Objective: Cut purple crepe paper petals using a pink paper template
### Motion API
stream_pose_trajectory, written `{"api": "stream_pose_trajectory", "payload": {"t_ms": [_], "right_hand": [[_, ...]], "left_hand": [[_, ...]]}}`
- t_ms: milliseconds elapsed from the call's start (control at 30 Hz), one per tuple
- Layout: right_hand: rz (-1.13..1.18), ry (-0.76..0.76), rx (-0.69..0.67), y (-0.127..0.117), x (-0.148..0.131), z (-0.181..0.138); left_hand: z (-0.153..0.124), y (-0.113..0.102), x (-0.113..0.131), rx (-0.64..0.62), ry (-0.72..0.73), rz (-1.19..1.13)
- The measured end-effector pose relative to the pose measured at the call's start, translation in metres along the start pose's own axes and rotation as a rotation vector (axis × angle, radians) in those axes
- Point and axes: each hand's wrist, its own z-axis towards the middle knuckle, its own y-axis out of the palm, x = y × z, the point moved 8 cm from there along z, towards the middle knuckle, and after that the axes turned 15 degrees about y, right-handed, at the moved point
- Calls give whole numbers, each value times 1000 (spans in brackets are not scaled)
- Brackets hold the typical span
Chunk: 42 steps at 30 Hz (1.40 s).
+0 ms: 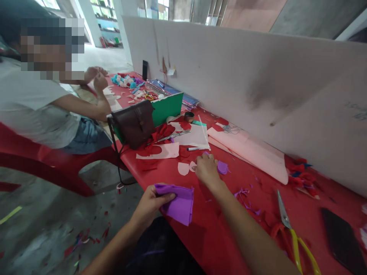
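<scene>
Head view: your left hand (150,202) pinches layered, vivid purple cloth (179,206) at the near edge of the red table (209,240), free end pointing right, long axis unclear; your right hand's (207,168) grip cannot be told.

A hand could slide over the red table (205,248) in the gap between the folded purple cloth (179,208) and the right arm (236,212), or pass between the pink sheet (249,152) and the purple scraps (243,191). Over to the right, the scissors (284,215) and the black phone (342,238) lie flat in the way. At the back a tall white wall (229,72) stops any reach, and the brown bag (134,126) and green board (169,110) stand up and block the far end.
</scene>
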Motion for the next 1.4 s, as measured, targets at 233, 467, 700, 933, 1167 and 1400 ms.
{"api": "stream_pose_trajectory", "payload": {"t_ms": [233,467,700,933,1167,1400], "right_hand": [[180,65,-95,10,22,30],[463,24,-71,13,31,39],[390,-22,-15,-16,19,30],[92,72,-51,-4,-3,41],[128,168,-75,0,-3,52],[639,61,21,-54,22,56]], "left_hand": [[1,5,-1,-8,-47,-40],[6,24,6,-104,-33,86],[35,33,18,-115,63,247],[29,29,13,-164,83,188],[27,5,7,39,145,-64],[31,3,19,179,121,-109]]}}
